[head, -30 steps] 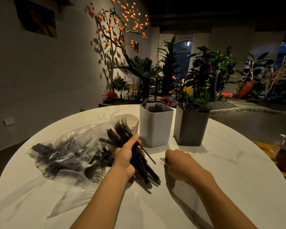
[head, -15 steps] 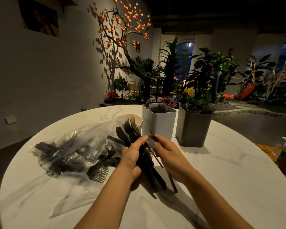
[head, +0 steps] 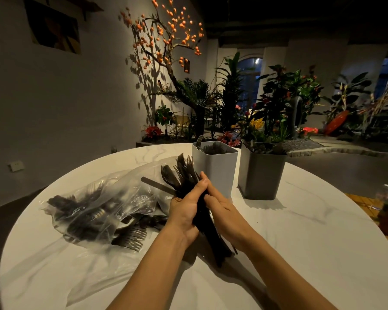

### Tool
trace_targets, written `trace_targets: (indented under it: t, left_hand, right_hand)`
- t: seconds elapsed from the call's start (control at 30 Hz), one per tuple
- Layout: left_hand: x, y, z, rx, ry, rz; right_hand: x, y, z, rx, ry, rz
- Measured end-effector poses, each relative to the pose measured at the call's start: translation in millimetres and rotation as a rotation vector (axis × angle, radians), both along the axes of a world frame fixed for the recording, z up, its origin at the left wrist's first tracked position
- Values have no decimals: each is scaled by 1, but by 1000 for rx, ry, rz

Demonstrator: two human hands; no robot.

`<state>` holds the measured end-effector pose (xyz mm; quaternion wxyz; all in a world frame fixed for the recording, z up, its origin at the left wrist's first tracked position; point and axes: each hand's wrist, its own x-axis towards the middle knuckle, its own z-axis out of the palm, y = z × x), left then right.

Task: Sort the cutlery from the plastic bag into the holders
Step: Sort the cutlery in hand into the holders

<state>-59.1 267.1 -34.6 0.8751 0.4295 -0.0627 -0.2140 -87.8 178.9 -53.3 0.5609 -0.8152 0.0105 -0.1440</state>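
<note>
plastic bag [head: 94,211] left on table [head: 300,253] | two holders [head: 217,171] [head: 261,173] side by side at back | both hands [head: 185,211] [head: 224,209] with fork bundle [head: 184,173] in front of them

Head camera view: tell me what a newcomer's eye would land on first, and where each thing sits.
At the centre, the left hand and right hand clasp a bundle of black forks above the white round table. Left of them lies a clear plastic bag with more dark cutlery spilling out. Just behind the hands stand a white holder and a grey holder, side by side.
</note>
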Motion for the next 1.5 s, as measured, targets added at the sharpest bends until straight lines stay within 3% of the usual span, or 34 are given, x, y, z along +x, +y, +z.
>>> trace_targets:
  t: [0.33, 0.67, 0.8, 0.93, 1.03, 1.1, 1.23, 1.5]
  left_hand:
    - [15, -4, -5, 56, -20, 227]
    - [13, -4, 19, 187, -582, 399]
    - [13, -14, 21, 315, -855, 423]
    - [8, -30, 17, 437, -879, 244]
    - [12, -39, 1, 417, -881, 274]
    - [16, -39, -9, 491, -925, 261]
    - [7, -37, -17, 562, -1035, 33]
    - [0, -38, -12, 284, -815, 36]
  right_hand:
    - [-13, -2, 1, -138, -18, 166]
    - [-15, -20, 9, -128, -119, 106]
    - [-15, -29, 15, 98, -135, 92]
    - [-17, -33, 25, 272, -213, 13]
    - [-20, -35, 27, 348, -245, 52]
    - [-21, -36, 28, 349, -279, 47]
    - [-19, -40, 33, 293, -303, -13]
    - [-33, -37, 45, 260, -439, -11]
